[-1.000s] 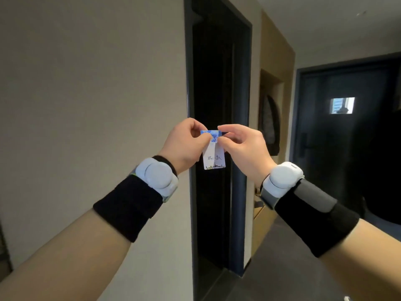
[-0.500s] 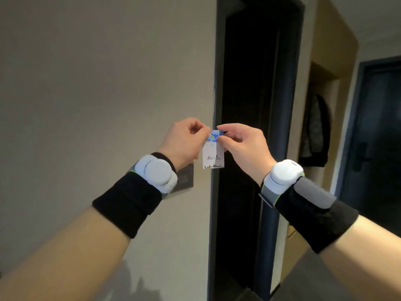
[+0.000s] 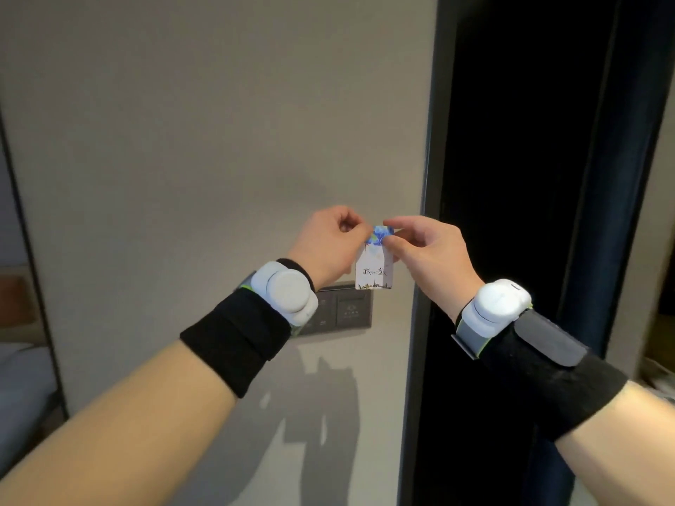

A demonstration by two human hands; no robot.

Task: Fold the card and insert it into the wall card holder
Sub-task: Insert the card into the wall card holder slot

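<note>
A small white card [image 3: 376, 269] with dark writing and a blue printed top hangs upright in front of the wall. My left hand [image 3: 328, 246] pinches its upper left edge and my right hand [image 3: 431, 255] pinches its blue top from the right. The top part looks bent over between my fingers. Just below and behind the card, a dark grey wall card holder panel [image 3: 347, 308] is mounted on the beige wall; my left wrist covers its left part.
A dark door frame [image 3: 425, 250] runs down the wall's right edge, with a dark opening [image 3: 511, 213] beyond it. A bed corner [image 3: 22, 388] shows at the far left. Both wrists wear black bands with white devices.
My view has swung left, so the wall fills the frame and the grey panel has come into sight below the card. Both hands still hold the card's top.
</note>
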